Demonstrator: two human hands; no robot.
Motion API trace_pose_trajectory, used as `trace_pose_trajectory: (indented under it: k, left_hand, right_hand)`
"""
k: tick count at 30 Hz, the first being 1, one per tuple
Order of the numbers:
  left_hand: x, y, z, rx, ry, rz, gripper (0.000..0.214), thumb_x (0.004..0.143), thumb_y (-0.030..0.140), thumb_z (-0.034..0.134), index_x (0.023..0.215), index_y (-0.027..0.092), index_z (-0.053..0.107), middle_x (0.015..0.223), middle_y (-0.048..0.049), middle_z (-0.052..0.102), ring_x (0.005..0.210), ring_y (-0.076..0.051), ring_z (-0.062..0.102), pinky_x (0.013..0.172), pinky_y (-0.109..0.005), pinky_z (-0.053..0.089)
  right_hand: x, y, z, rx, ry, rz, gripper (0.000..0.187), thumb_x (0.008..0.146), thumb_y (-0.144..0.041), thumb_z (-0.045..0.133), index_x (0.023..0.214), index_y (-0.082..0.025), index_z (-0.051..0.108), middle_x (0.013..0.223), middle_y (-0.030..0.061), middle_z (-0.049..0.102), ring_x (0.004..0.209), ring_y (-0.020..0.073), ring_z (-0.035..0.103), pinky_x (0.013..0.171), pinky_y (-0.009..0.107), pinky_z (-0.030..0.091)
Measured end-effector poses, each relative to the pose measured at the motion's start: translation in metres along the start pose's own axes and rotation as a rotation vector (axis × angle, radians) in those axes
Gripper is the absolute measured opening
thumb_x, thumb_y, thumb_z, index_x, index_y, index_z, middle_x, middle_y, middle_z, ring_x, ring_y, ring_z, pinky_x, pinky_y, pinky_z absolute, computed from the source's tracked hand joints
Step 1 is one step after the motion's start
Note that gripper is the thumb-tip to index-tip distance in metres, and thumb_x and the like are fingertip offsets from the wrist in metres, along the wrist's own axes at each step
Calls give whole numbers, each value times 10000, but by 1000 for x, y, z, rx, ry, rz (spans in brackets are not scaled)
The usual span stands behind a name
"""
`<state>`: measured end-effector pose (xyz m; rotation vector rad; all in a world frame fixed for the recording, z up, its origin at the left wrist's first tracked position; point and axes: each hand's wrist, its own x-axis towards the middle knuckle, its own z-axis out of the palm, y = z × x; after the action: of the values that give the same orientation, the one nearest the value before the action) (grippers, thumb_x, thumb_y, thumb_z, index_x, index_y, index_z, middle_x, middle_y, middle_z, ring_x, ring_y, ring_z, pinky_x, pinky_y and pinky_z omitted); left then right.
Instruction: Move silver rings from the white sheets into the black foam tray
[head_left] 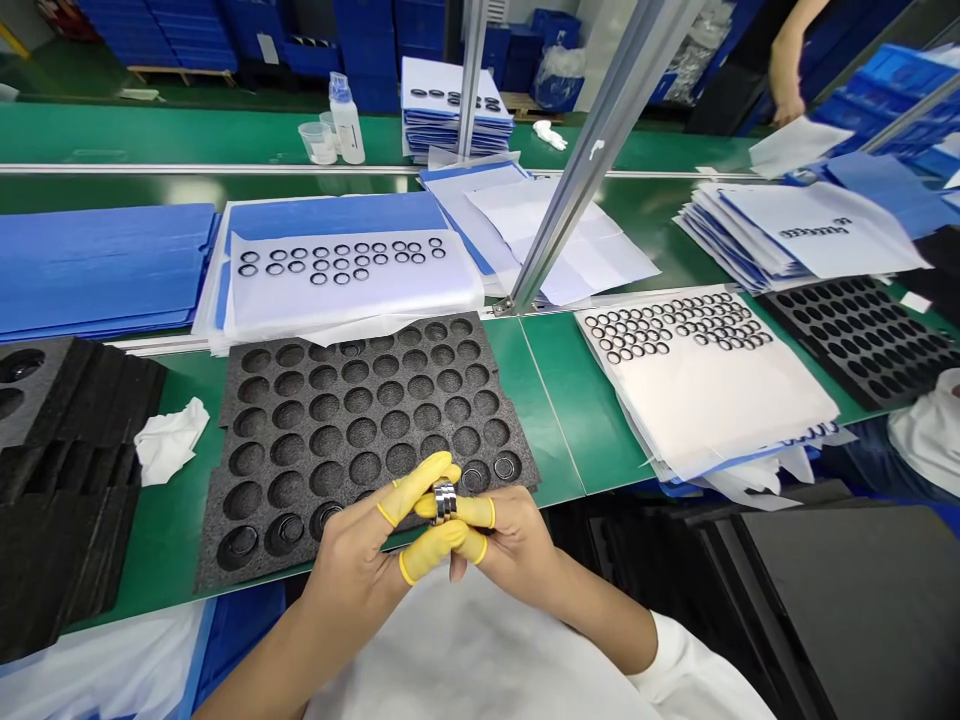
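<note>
Yellow finger cots cover the fingertips of both my hands. Between them is a small, shiny, banded metal ring piece (445, 500); whether it is one ring or a stack of rings I cannot tell. My left hand (364, 545) grips it from the left, fingers closed. From the other side my right hand (521, 540) pinches the same piece. Just beneath and beyond the hands lies a black foam tray (345, 395) with rows of round pockets. Dark rings such as this one (242, 541) sit in several front-row pockets; my hands hide part of that row.
Loose rings lie on a white sheet (292, 305) behind the tray and on a paper stack (720, 400) at right. Foam trays (75, 500) are piled at left beside a crumpled tissue (171, 440). A metal post (585, 150) rises behind. Another person's hand (787, 95) shows at upper right.
</note>
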<state>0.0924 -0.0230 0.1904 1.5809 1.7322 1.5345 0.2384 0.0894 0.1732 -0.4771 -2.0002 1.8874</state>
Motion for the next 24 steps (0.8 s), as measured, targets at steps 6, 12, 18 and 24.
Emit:
trace_pose_trajectory:
  k: [6, 12, 18, 24]
  left_hand:
    - [2, 3, -1, 35, -22, 18, 423, 1004, 377, 620, 1410, 258, 639, 1031, -42, 830, 828, -141, 798, 743, -182, 636]
    - [2, 4, -4, 69, -6, 4, 378, 976, 349, 656, 1328, 216, 689, 974, -55, 832, 775, -157, 796, 684, -195, 640]
    - [-6, 1, -3, 88, -19, 49, 425, 986, 282, 640, 1409, 251, 619, 1170, -70, 798, 917, -169, 786, 822, -249, 650]
    - [-12, -1, -3, 102, -61, 111, 538, 978, 207, 643, 1497, 288, 529, 1263, -69, 765, 1049, -183, 768, 918, -263, 633]
  right_hand:
    - [0, -13, -3, 66, -37, 27, 420, 924, -582, 681, 1042, -204, 822, 580, -9, 658, 496, 126, 658, 529, 212, 531]
    - [1, -19, -3, 122, -39, 83, 392, 889, -551, 734, 1023, -193, 823, 601, -14, 668, 519, 122, 675, 577, 210, 556]
    - [-2, -26, -16, 403, -294, 385, 554, 760, -497, 865, 1173, -149, 739, 823, 20, 778, 542, 98, 693, 566, 186, 532]
    - [1, -26, -19, 648, -398, 522, 585, 863, -658, 695, 1024, -96, 683, 727, 46, 773, 397, 73, 626, 431, 148, 458]
